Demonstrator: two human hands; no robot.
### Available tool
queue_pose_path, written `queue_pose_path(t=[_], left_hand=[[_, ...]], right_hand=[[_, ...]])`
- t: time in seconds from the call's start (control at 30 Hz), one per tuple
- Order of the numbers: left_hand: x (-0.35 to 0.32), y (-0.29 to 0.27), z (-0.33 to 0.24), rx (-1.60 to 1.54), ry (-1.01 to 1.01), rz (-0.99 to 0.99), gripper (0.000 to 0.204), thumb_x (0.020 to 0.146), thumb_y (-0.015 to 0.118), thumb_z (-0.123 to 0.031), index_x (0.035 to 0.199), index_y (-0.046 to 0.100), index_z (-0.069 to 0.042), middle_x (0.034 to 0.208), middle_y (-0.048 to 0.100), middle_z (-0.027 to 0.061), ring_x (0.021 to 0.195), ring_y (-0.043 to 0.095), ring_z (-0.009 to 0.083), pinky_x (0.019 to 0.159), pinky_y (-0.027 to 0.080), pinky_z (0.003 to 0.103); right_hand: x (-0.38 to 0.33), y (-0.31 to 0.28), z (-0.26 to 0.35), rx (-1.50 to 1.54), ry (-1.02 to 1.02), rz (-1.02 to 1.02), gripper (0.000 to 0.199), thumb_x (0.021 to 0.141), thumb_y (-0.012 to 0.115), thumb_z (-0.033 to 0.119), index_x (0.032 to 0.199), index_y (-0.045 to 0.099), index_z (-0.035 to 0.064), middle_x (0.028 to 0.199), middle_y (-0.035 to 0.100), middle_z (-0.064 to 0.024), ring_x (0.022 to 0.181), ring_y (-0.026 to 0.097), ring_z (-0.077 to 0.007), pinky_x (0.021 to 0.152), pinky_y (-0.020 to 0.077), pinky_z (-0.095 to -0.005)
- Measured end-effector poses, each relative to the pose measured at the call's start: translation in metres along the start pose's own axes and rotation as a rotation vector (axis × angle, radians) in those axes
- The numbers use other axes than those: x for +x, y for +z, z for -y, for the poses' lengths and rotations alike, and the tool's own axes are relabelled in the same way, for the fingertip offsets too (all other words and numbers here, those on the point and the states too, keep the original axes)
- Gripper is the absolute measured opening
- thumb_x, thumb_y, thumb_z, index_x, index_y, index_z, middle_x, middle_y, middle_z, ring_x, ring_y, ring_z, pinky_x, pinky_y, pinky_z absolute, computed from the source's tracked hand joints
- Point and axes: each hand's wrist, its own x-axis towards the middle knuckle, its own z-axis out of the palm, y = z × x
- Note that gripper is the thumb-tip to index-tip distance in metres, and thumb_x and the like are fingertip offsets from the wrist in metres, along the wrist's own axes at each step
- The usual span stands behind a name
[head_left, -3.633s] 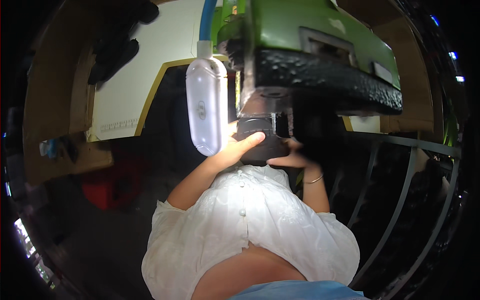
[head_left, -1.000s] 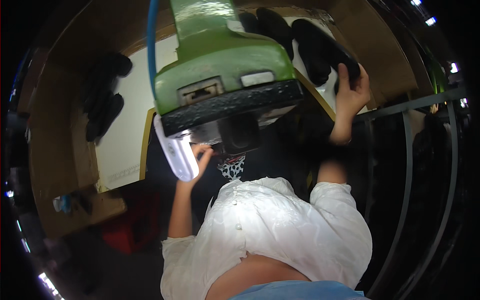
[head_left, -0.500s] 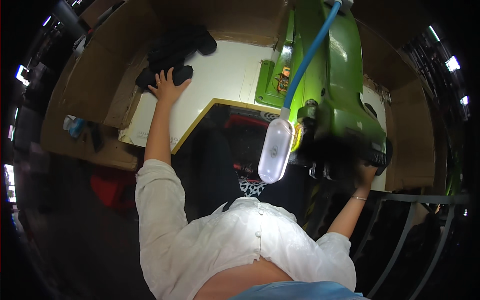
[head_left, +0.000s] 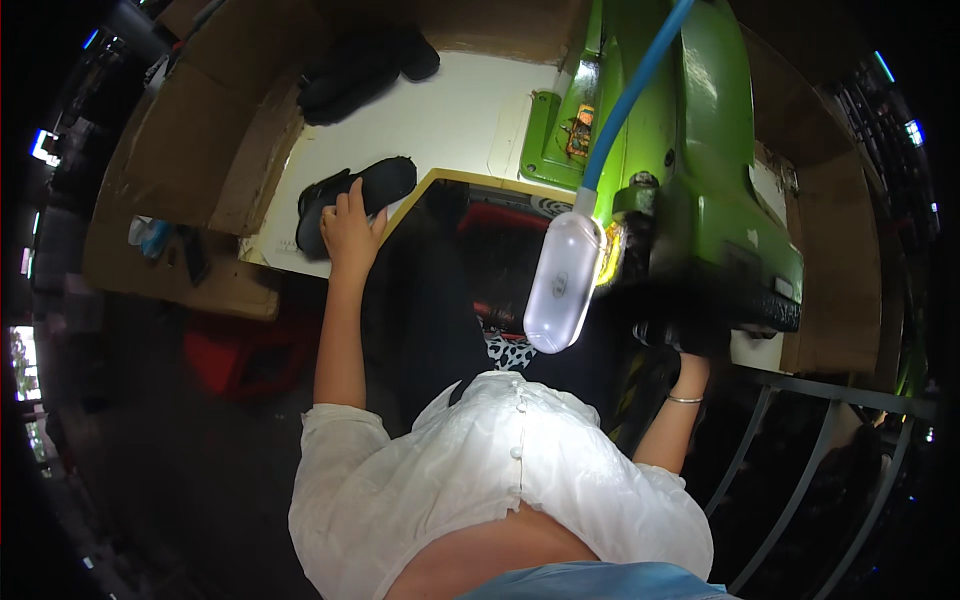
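My left hand (head_left: 350, 228) grips the near side of a black shoe-shaped piece (head_left: 388, 182), apparently a slipper or shoe upper, on the white tabletop (head_left: 460, 115). Its fingers lie over the piece, with the thumb apart on the right. Farther back lies a heap of similar black pieces (head_left: 365, 75), separate from the held one. My right hand (head_left: 692, 368) is under the dark front end of a green machine (head_left: 700, 190). Only its wrist side shows, with a bracelet; the fingers are hidden, and I cannot tell what they touch.
A lit white lamp (head_left: 558, 285) hangs from a blue cable (head_left: 630, 90) beside the machine. Cardboard walls (head_left: 190, 130) border the tabletop, which has a cut-out at its near edge. Grey metal rails (head_left: 790, 490) stand at right, and a red object (head_left: 235, 355) sits low at left.
My left hand has drawn one black piece nearer and to the right, away from the heap. My right hand has shifted left under the machine. The view has moved slightly.
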Motion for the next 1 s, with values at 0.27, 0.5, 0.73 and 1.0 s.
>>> queue_pose_path(t=[0.27, 0.5, 0.73, 1.0], left_hand=[[0.004, -0.036, -0.021, -0.131, 0.077, -0.311, 0.025, 0.085, 0.056, -0.012, 0.107, 0.057, -0.002, 0.092, 0.056, 0.0126, 0.083, 0.055, 0.0298, 0.073, 0.046, 0.037], [-0.107, -0.069, -0.147, -1.420, -0.181, 0.270, 0.021, 0.085, 0.055, -0.004, 0.105, 0.053, 0.003, 0.097, 0.058, 0.0071, 0.087, 0.055, 0.0129, 0.074, 0.045, 0.027], [-0.126, -0.075, -0.199, -1.660, -0.228, 0.877, 0.025, 0.082, 0.062, -0.006, 0.104, 0.056, 0.002, 0.100, 0.061, 0.0091, 0.089, 0.059, 0.0144, 0.080, 0.046, 0.028], [-0.099, -0.058, -0.228, -1.595, -0.015, 0.675, 0.031, 0.079, 0.070, -0.023, 0.070, 0.051, 0.000, 0.064, 0.051, 0.0001, 0.060, 0.042, 0.0050, 0.050, 0.037, 0.024]], right_hand=[[0.013, -0.008, 0.053, 0.265, -0.076, -0.084, 0.004, 0.067, 0.061, 0.007, 0.070, 0.062, 0.0035, 0.072, 0.063, -0.0131, 0.071, 0.061, -0.0324, 0.065, 0.0472, -0.0369], [-0.034, 0.029, 0.140, 1.227, 0.110, 0.442, 0.043, 0.068, 0.077, 0.015, 0.103, 0.058, 0.0000, 0.102, 0.060, -0.0095, 0.092, 0.057, -0.0165, 0.083, 0.0452, -0.0303], [-0.067, 0.057, 0.120, 1.176, 0.344, 0.813, 0.036, 0.073, 0.073, 0.018, 0.104, 0.059, 0.0053, 0.097, 0.062, -0.0041, 0.088, 0.058, -0.0135, 0.077, 0.0478, -0.0281], [-0.070, 0.059, 0.148, 1.400, 0.309, 0.618, 0.032, 0.076, 0.070, 0.013, 0.104, 0.056, 0.0025, 0.095, 0.060, -0.0074, 0.088, 0.057, -0.0161, 0.074, 0.0481, -0.0297]])
